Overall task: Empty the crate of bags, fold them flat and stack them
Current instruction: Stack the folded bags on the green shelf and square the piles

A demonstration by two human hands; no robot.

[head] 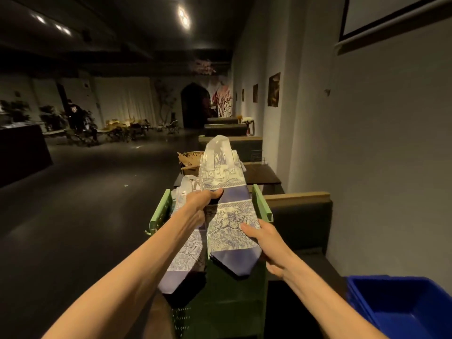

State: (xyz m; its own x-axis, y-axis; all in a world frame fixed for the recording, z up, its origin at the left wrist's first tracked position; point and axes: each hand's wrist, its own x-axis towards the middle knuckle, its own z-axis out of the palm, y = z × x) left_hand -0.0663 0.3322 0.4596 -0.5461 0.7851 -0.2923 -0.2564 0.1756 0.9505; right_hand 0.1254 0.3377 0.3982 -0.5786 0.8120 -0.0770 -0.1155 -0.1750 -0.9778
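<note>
The bag [231,216], blue and white with a printed animal panel, lies stretched between your hands above the green crate [260,204], its long axis running away from you, its clear plastic top end [219,157] pointing toward the far end of the room and its pointed purple end [241,267] toward you. Your left hand [204,200] grips the bag partway along, thumb curled over the top edge, at the crate's far left side. Your right hand [263,238] holds the bag's right edge nearer to you, fingers laid over the printed panel, thumb hidden below. A second bag [186,255] of the same print hangs under your left forearm, beside the first. Both arms reach forward, nearly straight, the left further out than the right. A blue bin [401,307] sits at your lower right.
</note>
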